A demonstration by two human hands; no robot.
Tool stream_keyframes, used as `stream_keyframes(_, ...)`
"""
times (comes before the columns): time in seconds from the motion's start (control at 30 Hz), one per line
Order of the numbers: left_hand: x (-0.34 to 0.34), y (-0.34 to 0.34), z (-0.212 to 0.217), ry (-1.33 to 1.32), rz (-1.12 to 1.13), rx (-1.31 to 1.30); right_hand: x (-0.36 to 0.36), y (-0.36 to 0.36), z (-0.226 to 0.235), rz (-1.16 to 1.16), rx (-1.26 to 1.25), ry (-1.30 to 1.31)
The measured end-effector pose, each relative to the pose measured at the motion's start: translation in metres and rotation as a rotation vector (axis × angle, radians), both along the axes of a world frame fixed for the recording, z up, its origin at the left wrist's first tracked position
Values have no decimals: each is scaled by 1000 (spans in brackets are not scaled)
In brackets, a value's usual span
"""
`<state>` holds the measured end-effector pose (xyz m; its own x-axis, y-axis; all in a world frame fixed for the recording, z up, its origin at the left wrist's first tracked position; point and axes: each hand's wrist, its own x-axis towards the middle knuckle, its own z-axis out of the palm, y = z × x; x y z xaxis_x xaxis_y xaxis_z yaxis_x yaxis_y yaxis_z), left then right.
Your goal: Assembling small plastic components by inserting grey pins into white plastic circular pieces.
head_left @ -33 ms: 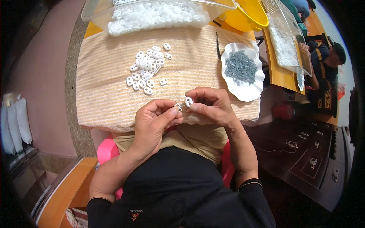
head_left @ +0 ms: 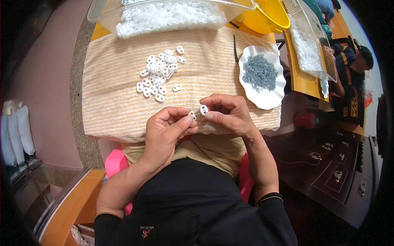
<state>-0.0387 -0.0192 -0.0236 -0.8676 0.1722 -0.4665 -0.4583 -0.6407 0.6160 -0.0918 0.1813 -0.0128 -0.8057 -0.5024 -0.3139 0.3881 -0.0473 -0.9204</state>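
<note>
My left hand (head_left: 167,130) pinches a small white plastic piece with holes (head_left: 193,115) between thumb and fingertips. Just to its right, my right hand (head_left: 228,114) grips a white oval two-hole plastic piece (head_left: 204,109), shaped like a cord lock part, with its holes facing me. The two pieces are held close together above the near edge of the striped cloth (head_left: 117,110). Beyond my left hand lies a loose heap of similar white two-hole pieces (head_left: 159,69). A white scalloped dish (head_left: 262,101) holding small grey pieces like springs (head_left: 260,73) sits beyond my right hand.
A clear plastic bin (head_left: 172,30) full of white pieces stands at the far edge, beside a yellow basin (head_left: 266,21). A thin black strip (head_left: 235,48) lies near the dish. At right, a co-worker (head_left: 349,61) sits by another table with a white-filled basket (head_left: 305,49).
</note>
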Motion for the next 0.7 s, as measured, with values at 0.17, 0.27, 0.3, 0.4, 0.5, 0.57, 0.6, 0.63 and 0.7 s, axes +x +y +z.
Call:
stream_keyframes(0.17,0,0,0,9,-14,-8,0,0,-4,26,9,79)
stream_keyframes(0.27,0,0,0,11,-13,-14,1,1,-4,23,12,54)
stream_keyframes(0.3,0,0,1,10,-13,-14,1,1,-5,23,12,54)
stream_keyframes(0.4,0,0,0,10,-16,-21,1,0,-6,39,40,141)
stream_keyframes(0.5,1,0,-2,15,-19,-18,1,0,-5,44,31,132)
stream_keyframes(0.57,1,1,-1,16,-12,-24,0,0,-7,56,27,186)
stream_keyframes(0.6,1,1,-2,15,-12,-24,0,1,-7,56,27,185)
stream_keyframes(0.63,1,1,-2,18,-10,-25,0,2,-7,64,25,169)
stream_keyframes(0.7,1,1,-2,21,-9,-26,-1,3,-7,72,24,151)
